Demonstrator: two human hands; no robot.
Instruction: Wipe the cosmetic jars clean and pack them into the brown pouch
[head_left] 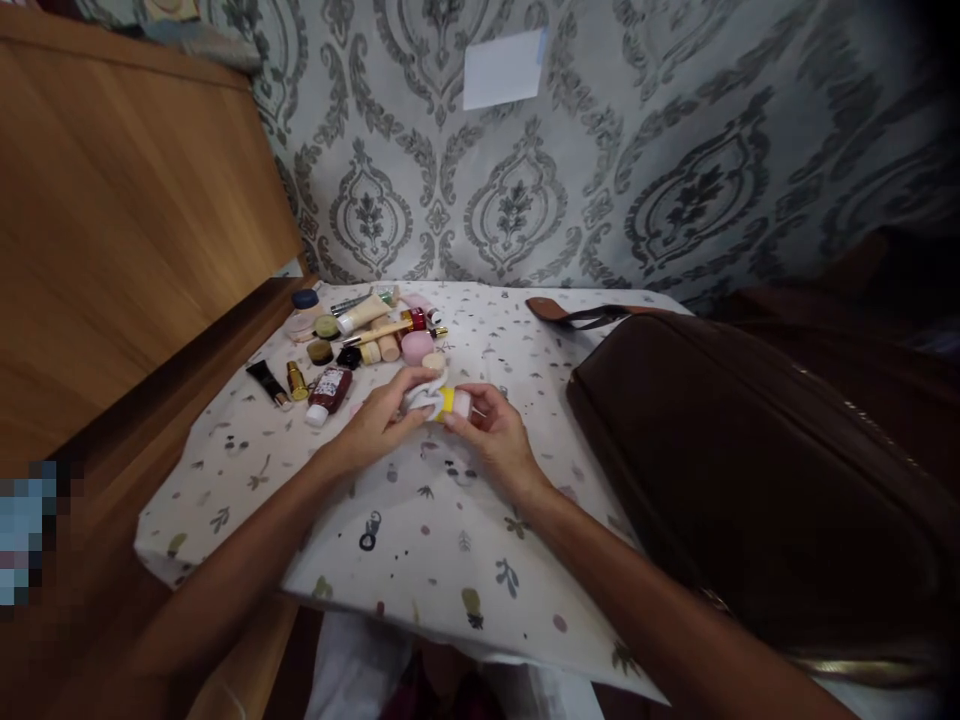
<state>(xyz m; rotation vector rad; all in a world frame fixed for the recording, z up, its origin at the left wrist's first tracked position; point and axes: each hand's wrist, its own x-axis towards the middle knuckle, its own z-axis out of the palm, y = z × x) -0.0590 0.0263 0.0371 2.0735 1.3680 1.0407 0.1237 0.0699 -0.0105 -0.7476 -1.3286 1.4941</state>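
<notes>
Over the middle of the patterned cloth, both hands meet at a small bottle (454,403) with a yellow band and a pale end. My right hand (501,432) has its fingers and thumb closed round the pale end. A white cloth or wipe (424,394) is bunched in my left hand (386,415), pressed against the bottle's other end, which it covers. The bottle lies roughly sideways between the hands. Just beyond my left fingers stand a pink round container (418,347) and a small beige one (433,361). A dark red bottle (330,394) with a white cap lies left of that hand.
Several cosmetic tubes, jars and bottles, among them a cream tube (364,313) and a black tube (266,382), cluster at the table's back left. A large dark brown bag (735,450) fills the right side, its strap (551,310) behind. A wooden cabinet (142,190) borders the left.
</notes>
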